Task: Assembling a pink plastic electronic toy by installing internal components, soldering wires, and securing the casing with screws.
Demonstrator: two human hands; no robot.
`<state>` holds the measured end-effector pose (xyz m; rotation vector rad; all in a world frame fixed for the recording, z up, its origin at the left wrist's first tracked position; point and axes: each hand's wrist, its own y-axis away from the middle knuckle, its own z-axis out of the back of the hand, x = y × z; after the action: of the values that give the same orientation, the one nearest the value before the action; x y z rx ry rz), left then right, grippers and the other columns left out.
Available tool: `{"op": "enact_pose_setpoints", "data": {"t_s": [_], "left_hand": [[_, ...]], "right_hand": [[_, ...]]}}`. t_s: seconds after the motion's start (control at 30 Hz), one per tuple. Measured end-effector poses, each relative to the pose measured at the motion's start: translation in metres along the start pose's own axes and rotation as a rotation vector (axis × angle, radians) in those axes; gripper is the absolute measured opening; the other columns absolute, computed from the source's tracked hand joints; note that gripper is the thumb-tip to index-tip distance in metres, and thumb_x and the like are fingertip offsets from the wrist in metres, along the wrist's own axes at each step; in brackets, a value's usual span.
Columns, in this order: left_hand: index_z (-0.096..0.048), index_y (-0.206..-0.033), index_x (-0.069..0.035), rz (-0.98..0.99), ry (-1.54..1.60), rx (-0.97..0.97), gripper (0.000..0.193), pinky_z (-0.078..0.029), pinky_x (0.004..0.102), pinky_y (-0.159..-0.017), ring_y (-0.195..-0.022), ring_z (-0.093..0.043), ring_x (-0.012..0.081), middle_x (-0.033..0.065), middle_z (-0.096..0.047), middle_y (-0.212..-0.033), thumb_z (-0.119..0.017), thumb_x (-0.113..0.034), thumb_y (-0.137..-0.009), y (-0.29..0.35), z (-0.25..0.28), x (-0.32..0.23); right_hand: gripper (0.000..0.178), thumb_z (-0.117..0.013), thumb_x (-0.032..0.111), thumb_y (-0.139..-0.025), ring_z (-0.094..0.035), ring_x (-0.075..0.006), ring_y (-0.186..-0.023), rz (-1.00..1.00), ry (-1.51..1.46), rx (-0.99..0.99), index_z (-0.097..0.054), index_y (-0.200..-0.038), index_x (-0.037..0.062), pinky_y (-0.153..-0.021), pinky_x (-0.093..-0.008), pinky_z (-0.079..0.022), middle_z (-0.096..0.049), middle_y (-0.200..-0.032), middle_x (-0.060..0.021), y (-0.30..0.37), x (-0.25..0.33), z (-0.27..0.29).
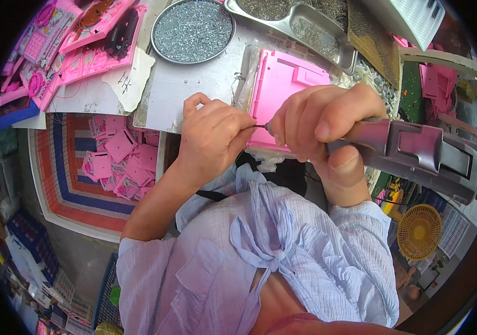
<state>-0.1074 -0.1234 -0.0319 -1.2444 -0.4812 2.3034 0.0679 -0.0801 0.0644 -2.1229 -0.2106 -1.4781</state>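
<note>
My right hand (328, 117) is wrapped round a grey cordless electric screwdriver (422, 153), held nearly level with its thin bit pointing left. At the tip of that bit, the thumb and forefinger of my left hand (213, 137) are pinched together. Whatever they grip there is too small to make out. Behind and below both hands, a flat pink plastic housing (280, 78) lies on the worktable; my right hand covers part of it.
A round metal tray (153, 39) of small screws stands at the back. Beside it is a divided steel tray (286, 27) of small metal parts. Pink toy shells (90, 61) are stacked far left. Below them, a striped-lined bin (71, 192) holds pink pieces. A yellow basket (420, 231) sits right.
</note>
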Motion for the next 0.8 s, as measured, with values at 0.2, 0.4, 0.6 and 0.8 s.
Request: {"op": "enact_pose_setpoints", "data": {"t_s": [0.2, 0.4, 0.6, 0.8], "left_hand": [[-0.067, -0.113, -0.009, 0.043, 0.052, 0.119, 0.043, -0.038, 0.044, -0.1, -0.108, -0.063, 0.0266, 0.0069, -0.069, -0.118, -0.08, -0.008, -0.072, -0.003, 0.013, -0.006], [-0.063, -0.129, -0.003, 0.079, 0.11, 0.057, 0.065, -0.04, 0.0455, -0.11, -0.128, -0.056, 0.0355, 0.0141, -0.064, -0.133, -0.051, 0.007, -0.066, -0.005, 0.029, 0.006], [-0.066, -0.121, -0.002, 0.106, 0.075, 0.003, 0.061, -0.044, 0.0447, -0.107, -0.119, -0.061, 0.0348, 0.0152, -0.068, -0.123, -0.046, 0.01, -0.065, 0.003, 0.022, 0.013], [-0.068, -0.112, -0.003, -0.046, 0.039, 0.05, 0.044, -0.047, 0.0445, -0.101, -0.112, -0.063, 0.0344, 0.0129, -0.069, -0.119, -0.053, 0.009, -0.072, -0.032, -0.004, 0.007]], "right_hand": [[0.035, -0.075, 0.037, -0.094, -0.053, -0.0145, -0.05, -0.048, 0.008, -0.026, -0.055, -0.097, 0.0088, -0.05, -0.0328, -0.046, -0.054, -0.062, -0.0017, 0.016, 0.004, -0.005], [0.022, -0.075, 0.014, -0.091, -0.053, -0.0184, -0.049, -0.014, 0.188, 0.194, -0.054, -0.092, 0.0053, -0.051, -0.0359, -0.05, -0.054, -0.06, -0.0047, 0.027, -0.004, 0.006], [0.023, -0.077, 0.002, -0.085, -0.058, -0.022, -0.049, 0.232, 0.201, 0.244, -0.054, -0.087, 0.0008, -0.049, -0.0363, -0.052, -0.058, -0.062, -0.008, 0.03, -0.038, -0.004], [0.022, -0.072, 0.018, -0.092, -0.054, -0.0183, -0.051, 0.175, 0.148, 0.188, -0.057, -0.1, 0.0034, -0.051, -0.0349, -0.05, -0.055, -0.062, -0.004, 0.024, -0.009, 0.032]]}}
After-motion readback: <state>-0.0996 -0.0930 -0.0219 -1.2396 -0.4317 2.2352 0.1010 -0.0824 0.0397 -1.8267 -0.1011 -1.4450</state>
